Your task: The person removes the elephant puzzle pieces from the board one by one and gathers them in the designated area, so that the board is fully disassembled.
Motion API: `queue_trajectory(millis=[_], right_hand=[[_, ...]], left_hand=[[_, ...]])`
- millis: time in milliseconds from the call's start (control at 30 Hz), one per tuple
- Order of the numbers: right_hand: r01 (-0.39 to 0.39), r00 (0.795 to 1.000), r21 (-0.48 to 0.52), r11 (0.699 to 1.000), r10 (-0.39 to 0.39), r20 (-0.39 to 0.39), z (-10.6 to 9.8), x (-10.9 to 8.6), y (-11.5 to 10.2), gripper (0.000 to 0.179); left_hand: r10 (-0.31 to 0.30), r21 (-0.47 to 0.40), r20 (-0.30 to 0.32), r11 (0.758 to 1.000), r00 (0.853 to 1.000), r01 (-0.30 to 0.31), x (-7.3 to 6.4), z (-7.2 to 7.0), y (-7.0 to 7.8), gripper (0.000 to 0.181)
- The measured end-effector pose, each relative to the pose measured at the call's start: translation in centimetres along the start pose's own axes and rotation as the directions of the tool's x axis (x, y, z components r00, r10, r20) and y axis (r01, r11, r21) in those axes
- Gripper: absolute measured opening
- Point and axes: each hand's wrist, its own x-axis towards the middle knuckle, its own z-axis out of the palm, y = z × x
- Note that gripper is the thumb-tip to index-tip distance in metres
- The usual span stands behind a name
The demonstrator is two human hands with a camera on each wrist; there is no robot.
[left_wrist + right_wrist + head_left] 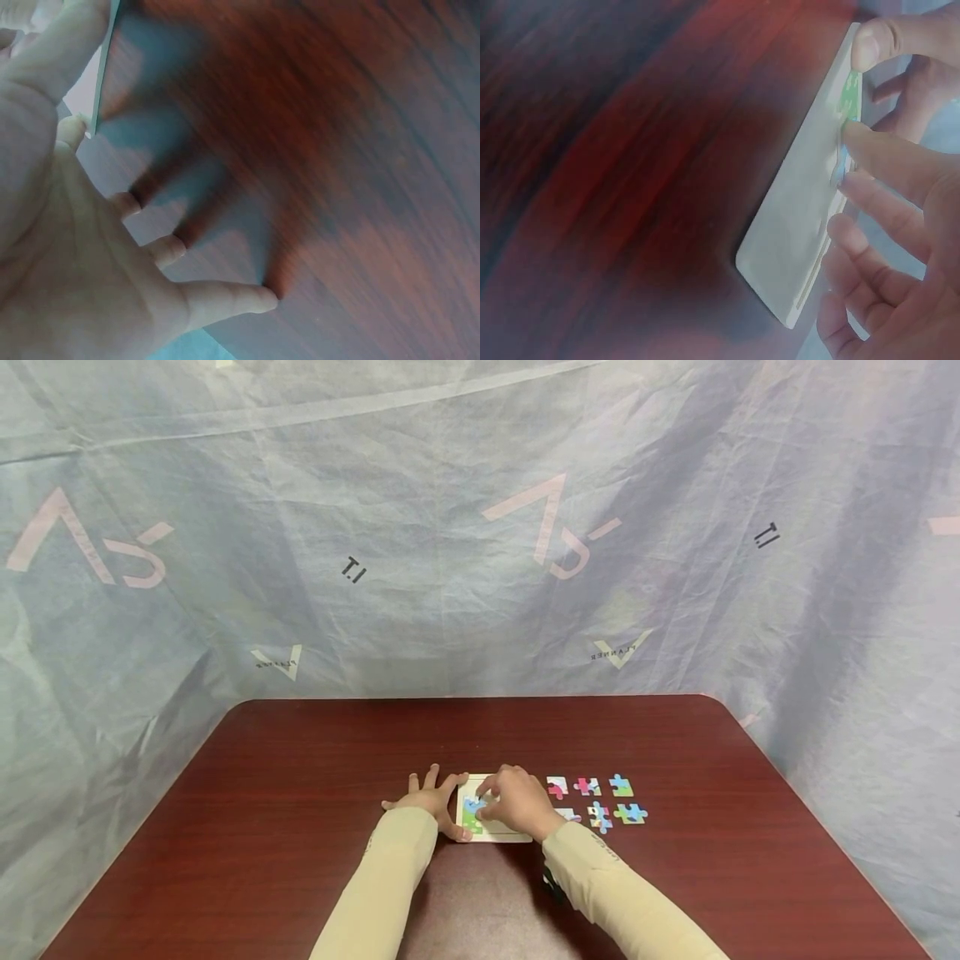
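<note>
A pale puzzle tray [504, 837] lies on the table, with joined green and blue jigsaw pieces [469, 818] along its left side. My left hand [426, 800] is spread wide at the tray's left edge, thumb and index finger resting on its corners. The other fingers of that hand [90, 232] reach out to the tabletop. Over the tray, my right hand [519, 800] pinches a blue jigsaw piece [841, 161] between thumb and index finger, right at the green piece [850, 97]. Its other fingers are bent above the tray, and the palm hides the tray's right part.
Several loose jigsaw pieces lie in two rows right of the tray, among them a green and blue one [631, 814] and a pink one [557, 787]. The right hand partly covers the nearest. The dark red table [337, 735] ends at a grey cloth backdrop [450, 568].
</note>
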Motion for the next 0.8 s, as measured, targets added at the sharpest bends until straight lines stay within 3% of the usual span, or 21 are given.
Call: queue_trajectory(millis=[133,367,467,600,800], right_hand=[[0.001,1.0,-0.01,1.0,-0.001,-0.007,0.1,0.3,-0.2,0.025],[-0.03,1.0,0.027,0.999,0.03,0.008,0.0,0.6,-0.3,0.028],[-0.044,0.999,0.043,0.998,0.043,0.024,-0.1,0.7,-0.1,0.029],[-0.049,0.998,0.07,0.996,0.047,0.039,-0.1,0.8,0.2,0.03],[-0.027,0.999,0.06,0.998,0.024,0.04,0.0,0.9,0.2,0.03]], left_hand=[[-0.009,-0.001,0.0,1.0,1.0,0.009,0.7,0.4,-0.4,0.093],[-0.025,0.009,-0.006,1.0,1.0,0.025,4.7,2.7,-2.5,0.102],[-0.022,0.017,-0.016,1.0,1.0,0.023,5.6,3.2,-2.9,0.105],[-0.028,0.02,-0.011,0.999,1.0,0.028,5.6,3.2,-2.8,0.107],[-0.026,0.014,-0.009,1.0,1.0,0.026,4.4,2.6,-2.4,0.101]])
